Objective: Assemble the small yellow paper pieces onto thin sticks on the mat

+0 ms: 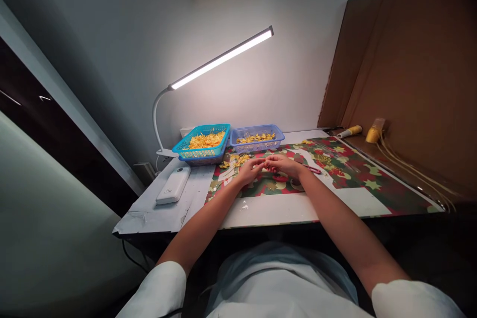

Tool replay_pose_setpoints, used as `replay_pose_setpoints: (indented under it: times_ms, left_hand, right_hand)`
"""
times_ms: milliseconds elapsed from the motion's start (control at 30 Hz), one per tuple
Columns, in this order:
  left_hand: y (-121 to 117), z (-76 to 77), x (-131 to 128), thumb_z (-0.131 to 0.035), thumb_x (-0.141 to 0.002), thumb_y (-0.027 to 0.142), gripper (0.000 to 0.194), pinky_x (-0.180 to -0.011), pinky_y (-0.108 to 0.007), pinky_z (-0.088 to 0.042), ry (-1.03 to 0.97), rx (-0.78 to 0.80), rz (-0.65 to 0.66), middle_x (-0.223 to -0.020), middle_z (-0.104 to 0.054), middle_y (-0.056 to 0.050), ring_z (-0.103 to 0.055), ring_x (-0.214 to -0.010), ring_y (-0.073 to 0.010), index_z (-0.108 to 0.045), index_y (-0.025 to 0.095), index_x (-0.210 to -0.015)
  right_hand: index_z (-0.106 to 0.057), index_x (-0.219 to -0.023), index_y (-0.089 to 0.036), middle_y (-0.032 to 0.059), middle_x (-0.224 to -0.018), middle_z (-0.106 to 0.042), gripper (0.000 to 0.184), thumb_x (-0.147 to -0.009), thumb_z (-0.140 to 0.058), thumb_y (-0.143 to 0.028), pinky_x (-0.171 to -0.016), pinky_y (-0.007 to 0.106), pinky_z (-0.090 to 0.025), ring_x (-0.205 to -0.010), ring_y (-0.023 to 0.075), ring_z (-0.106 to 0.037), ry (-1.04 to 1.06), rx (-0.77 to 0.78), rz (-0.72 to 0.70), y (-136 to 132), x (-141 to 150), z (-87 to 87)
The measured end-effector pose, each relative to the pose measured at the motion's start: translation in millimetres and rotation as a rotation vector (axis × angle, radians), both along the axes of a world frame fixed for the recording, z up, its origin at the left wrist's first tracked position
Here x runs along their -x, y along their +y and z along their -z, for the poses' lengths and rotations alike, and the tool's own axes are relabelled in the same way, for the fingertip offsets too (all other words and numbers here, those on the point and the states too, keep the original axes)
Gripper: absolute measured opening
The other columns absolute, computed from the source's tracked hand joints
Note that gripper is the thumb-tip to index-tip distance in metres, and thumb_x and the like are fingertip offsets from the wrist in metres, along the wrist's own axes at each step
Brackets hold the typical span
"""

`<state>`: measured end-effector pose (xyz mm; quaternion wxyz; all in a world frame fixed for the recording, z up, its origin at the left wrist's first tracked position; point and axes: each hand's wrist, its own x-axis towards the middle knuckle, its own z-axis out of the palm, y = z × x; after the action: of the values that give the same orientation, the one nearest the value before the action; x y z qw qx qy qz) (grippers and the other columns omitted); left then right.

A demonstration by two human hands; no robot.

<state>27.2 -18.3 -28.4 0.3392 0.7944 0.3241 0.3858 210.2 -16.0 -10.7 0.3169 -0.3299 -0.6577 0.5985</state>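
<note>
My left hand (252, 171) and my right hand (282, 165) meet over the patterned table cover, fingertips pinched together. Whatever lies between the fingers is too small to make out. A small pile of yellow, petal-like pieces (235, 161) lies just behind and left of my left hand. Below my right hand a red object (280, 178) shows in part. To the right of that hand lies a pink-red loop (313, 169), perhaps a tool's handle; the rest of it is hidden by the hand.
At the back stand a turquoise basket (179, 149) and a purple basket (257, 147), both holding yellow pieces. A lit desk lamp (219, 61) reaches over them. A white power bank (174, 185) lies left. Thin yellow bits (328, 163) are scattered right, near a cardboard panel (413, 69).
</note>
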Motion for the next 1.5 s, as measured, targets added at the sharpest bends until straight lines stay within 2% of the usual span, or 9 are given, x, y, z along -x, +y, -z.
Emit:
replay_pose_setpoints:
  times_ms: [167, 300, 567, 733, 900, 1000, 1200, 1333, 1500]
  left_hand:
    - [-3.5, -1.9, 0.8, -0.062, -0.076, 0.044, 0.039, -0.075, -0.029, -0.050, -0.012, 0.052, -0.094, -0.089, -0.072, -0.007, -0.065, -0.083, -0.0200, -0.069, 0.016, -0.102]
    - [-6.0, -4.4, 1.7, -0.060, -0.077, 0.040, 0.031, -0.077, -0.029, -0.049, -0.015, 0.033, -0.150, -0.087, -0.071, -0.004, -0.064, -0.082, -0.0181, -0.070, 0.017, -0.095]
    - [-8.4, -7.2, 4.3, -0.063, -0.076, 0.040, 0.024, -0.078, -0.029, -0.046, 0.079, -0.163, -0.269, -0.086, -0.066, -0.004, -0.058, -0.084, -0.0163, -0.066, 0.017, -0.082]
    - [-7.9, -3.9, 3.3, -0.063, -0.079, 0.038, 0.022, -0.082, -0.031, -0.046, 0.055, -0.259, -0.209, -0.092, -0.066, -0.005, -0.059, -0.089, -0.0169, -0.068, 0.019, -0.088]
    - [-6.6, -3.7, 4.4, -0.064, -0.079, 0.035, 0.018, -0.080, -0.033, -0.046, 0.046, -0.299, -0.247, -0.083, -0.070, -0.005, -0.061, -0.081, -0.0177, -0.071, 0.019, -0.074]
    - [-5.5, -4.4, 6.5, -0.063, -0.080, 0.034, 0.018, -0.078, -0.032, -0.046, 0.056, -0.302, -0.268, -0.080, -0.070, -0.004, -0.061, -0.078, -0.0171, -0.070, 0.019, -0.073]
    - [-4.2, -3.7, 8.3, -0.062, -0.079, 0.033, 0.017, -0.074, -0.030, -0.045, 0.093, -0.307, -0.333, -0.077, -0.069, -0.003, -0.060, -0.075, -0.0164, -0.067, 0.019, -0.072]
    - [-4.9, -3.2, 7.9, -0.062, -0.078, 0.033, 0.018, -0.072, -0.029, -0.043, 0.088, -0.332, -0.348, -0.073, -0.067, -0.002, -0.059, -0.072, -0.0154, -0.066, 0.018, -0.069]
    - [-7.0, -5.2, 6.8, -0.061, -0.076, 0.031, 0.015, -0.069, -0.028, -0.042, 0.126, -0.300, -0.458, -0.071, -0.066, -0.002, -0.058, -0.070, -0.0146, -0.064, 0.018, -0.069]
  right_hand:
    - [-0.054, -0.072, -0.016, -0.0021, -0.069, -0.052, 0.039, -0.062, -0.074, -0.048, -0.058, 0.022, -0.032, -0.064, 0.0089, -0.045, 0.018, 0.109, -0.040, -2.9, -2.9, -2.6]
    - [-0.056, -0.073, -0.016, -0.0017, -0.072, -0.052, 0.037, -0.061, -0.076, -0.044, -0.058, 0.023, -0.033, -0.066, 0.0090, -0.046, 0.025, 0.156, -0.041, -5.6, -3.1, -5.3]
    - [-0.057, -0.074, -0.015, -0.0027, -0.073, -0.049, 0.035, -0.065, -0.073, -0.044, -0.062, 0.023, -0.031, -0.068, 0.0085, -0.042, 0.009, 0.063, -0.058, -4.1, -1.9, -1.4]
    - [-0.057, -0.075, -0.015, -0.0038, -0.072, -0.047, 0.035, -0.066, -0.073, -0.044, -0.061, 0.023, -0.030, -0.065, 0.0073, -0.040, 0.010, 0.061, -0.062, -3.9, -2.6, 0.2]
    - [-0.060, -0.073, -0.015, -0.0021, -0.073, -0.051, 0.031, -0.065, -0.074, -0.041, -0.061, 0.023, -0.033, -0.065, 0.0077, -0.044, 0.004, 0.067, -0.069, -7.6, -1.9, -3.7]
    - [-0.062, -0.073, -0.015, 0.0005, -0.075, -0.057, 0.030, -0.062, -0.075, -0.040, -0.062, 0.023, -0.037, -0.066, 0.0091, -0.048, 0.006, 0.092, 0.005, -6.1, -1.7, -4.0]
    - [-0.066, -0.072, -0.015, 0.0050, -0.082, -0.064, 0.028, -0.066, -0.070, -0.042, -0.061, 0.023, -0.040, -0.066, 0.0106, -0.051, -0.037, 0.004, 0.316, 0.5, -3.9, -2.2]
    - [-0.068, -0.073, -0.015, 0.0039, -0.076, -0.062, 0.032, -0.065, -0.070, -0.046, -0.059, 0.023, -0.040, -0.066, 0.0108, -0.051, -0.028, -0.002, 0.225, -0.7, -1.0, -1.9]
    - [-0.068, -0.069, -0.013, 0.0033, -0.070, -0.060, 0.039, -0.067, -0.067, -0.052, -0.059, 0.023, -0.038, -0.062, 0.0094, -0.048, -0.006, 0.038, 0.169, -1.1, 2.3, 1.7]
